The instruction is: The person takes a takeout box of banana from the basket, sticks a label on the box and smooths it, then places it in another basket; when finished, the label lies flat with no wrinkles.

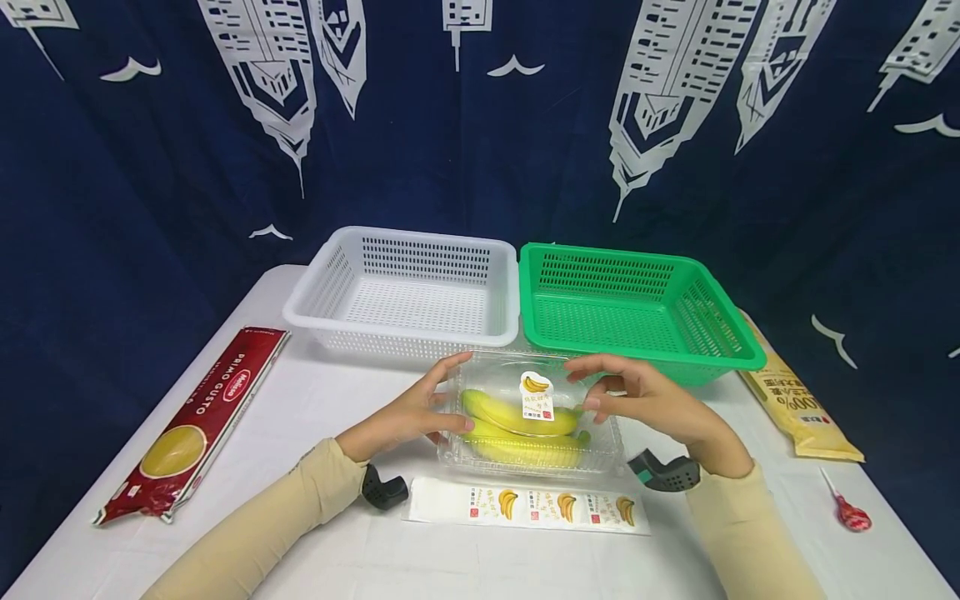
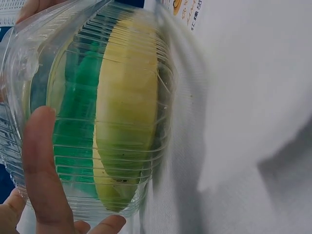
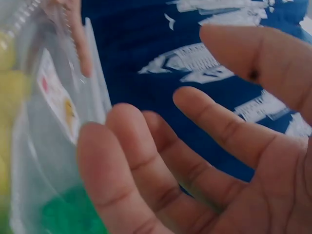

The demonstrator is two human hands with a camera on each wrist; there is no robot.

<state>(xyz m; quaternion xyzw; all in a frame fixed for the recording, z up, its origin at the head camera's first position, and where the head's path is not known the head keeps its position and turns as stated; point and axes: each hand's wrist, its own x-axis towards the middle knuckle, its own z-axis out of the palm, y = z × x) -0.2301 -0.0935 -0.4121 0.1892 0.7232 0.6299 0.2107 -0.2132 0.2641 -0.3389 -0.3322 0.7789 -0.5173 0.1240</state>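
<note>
Sticker strip (image 1: 525,505) lies flat on the white table (image 1: 450,568), just in front of the clear container (image 1: 606,450); three banana prints on it, each with gold lettering and a small red square, script too fine to read. Lollipop (image 1: 853,514), red wrapper, sits near the right table edge. Container at mid-table, before the two baskets: transparent, ribbed walls, yellow bananas (image 1: 517,452) with greenish ends inside. On its top, a white label (image 1: 537,397) — banana picture above, gold characters beneath, red square at the lower corner; characters not legible. Left hand (image 1: 412,408) grips the container's left end, thumb and fingers spread around it. Right hand (image 1: 648,396) hovers at the right end, fingers apart and loosely bent, nothing held — contact with the container cannot be told. Well to the left, long red pack (image 1: 206,417) lies slantwise, marked "Melissa" and "PRIMO GUSTO". At right, yellow bag (image 1: 802,404), partly hidden by the green basket (image 1: 615,321), shows "100%" among Chinese characters. White basket (image 1: 412,304) stands left of the green one, slotted walls and perforated floors visible in both. Farthest: navy cloth (image 1: 487,150) with white, upside-down towers.
</note>
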